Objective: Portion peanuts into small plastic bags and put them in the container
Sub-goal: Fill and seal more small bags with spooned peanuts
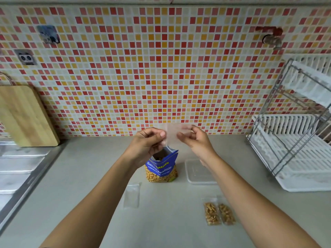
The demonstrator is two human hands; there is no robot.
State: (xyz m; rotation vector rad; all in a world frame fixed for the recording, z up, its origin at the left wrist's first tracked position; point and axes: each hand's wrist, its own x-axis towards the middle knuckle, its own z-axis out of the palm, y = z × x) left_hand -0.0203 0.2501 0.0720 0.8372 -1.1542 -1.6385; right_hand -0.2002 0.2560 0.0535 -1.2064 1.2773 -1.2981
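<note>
A small clear plastic bag [172,135], with nothing in it, is held up between my left hand [148,142] and my right hand [194,140], each pinching one side. Below them stands an open blue bag of salted peanuts [162,169]. To its right lies a clear plastic container [198,173], partly hidden by my right forearm. Two filled small bags of peanuts [219,213] lie side by side at the front right. A stack of unfilled small bags [131,196] lies flat in front of the peanut bag, to the left.
A white dish rack with a metal frame [295,140] fills the right side. A steel sink edge [26,172] runs along the left, with a wooden cutting board [23,115] leaning on the tiled wall. A tap [272,39] sticks out of the wall.
</note>
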